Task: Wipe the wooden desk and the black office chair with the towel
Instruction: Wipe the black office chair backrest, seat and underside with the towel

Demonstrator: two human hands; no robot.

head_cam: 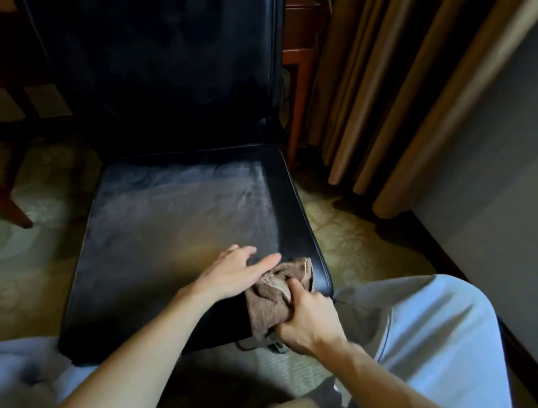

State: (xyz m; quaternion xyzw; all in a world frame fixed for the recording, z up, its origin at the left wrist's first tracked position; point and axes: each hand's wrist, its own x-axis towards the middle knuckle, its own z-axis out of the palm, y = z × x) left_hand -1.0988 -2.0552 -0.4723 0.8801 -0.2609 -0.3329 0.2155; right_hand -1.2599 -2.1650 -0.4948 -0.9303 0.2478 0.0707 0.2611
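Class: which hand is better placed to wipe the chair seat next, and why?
The right hand: its fingers grip the brown cloth towel on the black leather chair seat; the left hand lies flat, empty.

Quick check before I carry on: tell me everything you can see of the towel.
The towel is brown, looks like soft terry cloth, and is bunched into a crumpled wad with a paler hem showing in its folds. It lies on the front right corner of the black chair seat and hangs over the front edge. The right hand grips it, thumb pressed into the folds; the left hand lies flat beside it, fingers against its upper edge.
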